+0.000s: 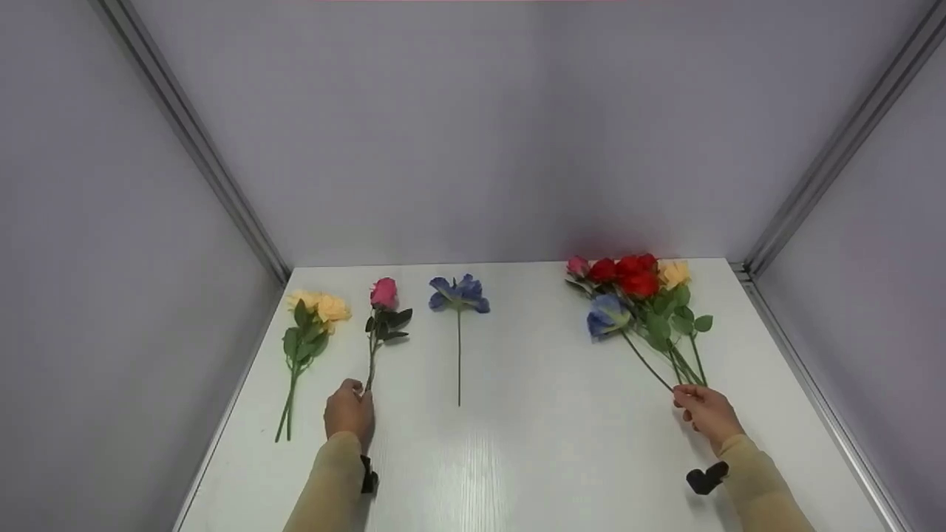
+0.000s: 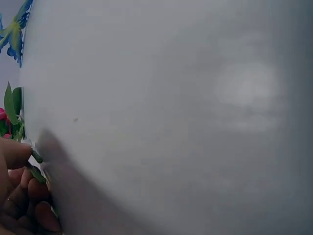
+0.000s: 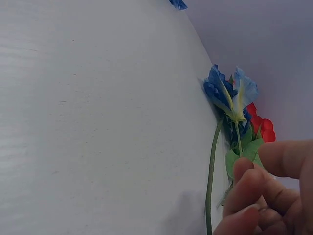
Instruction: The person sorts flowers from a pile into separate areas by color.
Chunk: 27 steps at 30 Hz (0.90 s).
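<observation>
On the left of the table, my left hand [image 1: 349, 410] pinches the lower stem of a pink rose [image 1: 384, 294] with dark leaves. In the left wrist view, green stem ends [image 2: 37, 174] poke out between the thumb and fingers. My right hand [image 1: 708, 414] holds the thin stem of a blue iris [image 1: 609, 316] between thumb and fingertips. Its bloom overlaps a bunch with red roses [image 1: 637, 277], a pink rosebud [image 1: 578, 266] and a yellow rose [image 1: 674, 273]. In the right wrist view, the iris [image 3: 234, 95] leans away from the fingertips.
Yellow roses [image 1: 325, 307] with crossed stems lie at the far left. Another blue iris [image 1: 459, 294] lies by itself near the middle, stem toward me. Grey walls [image 1: 473, 133] close off the white table [image 1: 532, 443] at the back and both sides.
</observation>
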### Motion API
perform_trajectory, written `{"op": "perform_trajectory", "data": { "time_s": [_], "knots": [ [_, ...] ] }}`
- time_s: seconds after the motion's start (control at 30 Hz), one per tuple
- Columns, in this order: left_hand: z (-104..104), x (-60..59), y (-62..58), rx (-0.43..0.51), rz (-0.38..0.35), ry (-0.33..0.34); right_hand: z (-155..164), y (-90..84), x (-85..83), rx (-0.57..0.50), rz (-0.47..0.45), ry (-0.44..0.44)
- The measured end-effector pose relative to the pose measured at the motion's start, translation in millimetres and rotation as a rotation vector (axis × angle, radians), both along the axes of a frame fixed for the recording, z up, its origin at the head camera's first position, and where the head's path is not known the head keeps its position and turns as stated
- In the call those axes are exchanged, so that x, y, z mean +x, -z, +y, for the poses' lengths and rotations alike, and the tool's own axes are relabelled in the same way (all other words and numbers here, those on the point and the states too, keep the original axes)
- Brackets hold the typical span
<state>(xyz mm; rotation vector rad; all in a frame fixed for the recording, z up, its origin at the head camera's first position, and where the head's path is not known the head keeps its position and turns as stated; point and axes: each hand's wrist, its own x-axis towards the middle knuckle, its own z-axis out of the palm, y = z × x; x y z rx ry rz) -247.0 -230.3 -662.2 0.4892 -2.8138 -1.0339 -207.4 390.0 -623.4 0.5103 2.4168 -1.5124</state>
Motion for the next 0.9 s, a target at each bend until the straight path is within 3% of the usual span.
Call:
{"op": "perform_trajectory", "data": {
  "time_s": [0.2, 0.4, 0.67, 0.9],
  "knots": [
    [0.9, -0.3, 3.6, 0.013, -0.006, -0.021, 1.8, 0.3, -1.2, -0.008, 0.003, 0.013],
    [-1.0, 2.0, 10.3, 0.05, 0.007, -0.059, 11.1, -1.5, -2.2, 0.061, 0.053, 0.008],
    [-4.0, 2.1, 12.5, 0.116, -0.007, -0.058, 27.7, -2.2, -5.5, 0.272, 0.124, 0.01],
    [-3.4, 0.9, 12.3, 0.132, -0.032, -0.088, 29.3, 2.8, -12.3, 0.394, 0.145, -0.017]
  ]
}}
